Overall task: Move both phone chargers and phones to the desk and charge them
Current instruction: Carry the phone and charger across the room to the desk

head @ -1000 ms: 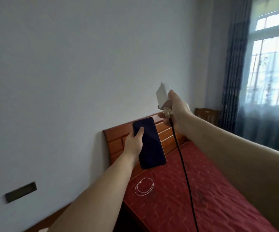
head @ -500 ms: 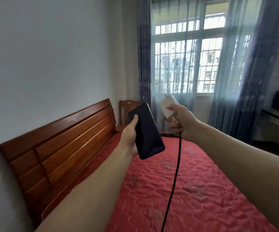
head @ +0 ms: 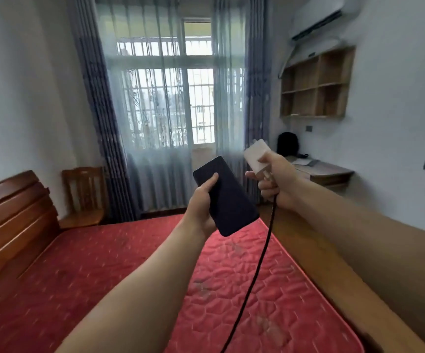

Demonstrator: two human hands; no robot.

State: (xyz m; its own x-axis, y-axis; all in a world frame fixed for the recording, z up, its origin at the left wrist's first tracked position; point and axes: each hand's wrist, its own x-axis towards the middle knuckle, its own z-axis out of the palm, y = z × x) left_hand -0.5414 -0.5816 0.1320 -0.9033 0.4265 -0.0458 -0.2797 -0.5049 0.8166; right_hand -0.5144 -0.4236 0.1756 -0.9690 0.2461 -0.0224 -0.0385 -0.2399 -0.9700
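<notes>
Transit step, probably: left hand [head: 202, 207] is gripping phone [head: 228, 197] at 12 o'clock, right hand [head: 276, 184] is clenching charger [head: 256, 156] at 1, cable [head: 257, 263] dangling over bed [head: 104, 276]. Both are pointing toward desk [head: 331, 171] at 2, likely the drop-off.

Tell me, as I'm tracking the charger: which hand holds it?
The right hand grips the white charger, its black cable hanging; the left hand holds the dark phone.

Left hand [head: 201, 207] grips a dark phone [head: 225, 196]; right hand [head: 275, 184] holds a white charger [head: 256, 155] above the red bed [head: 129, 276].
</notes>
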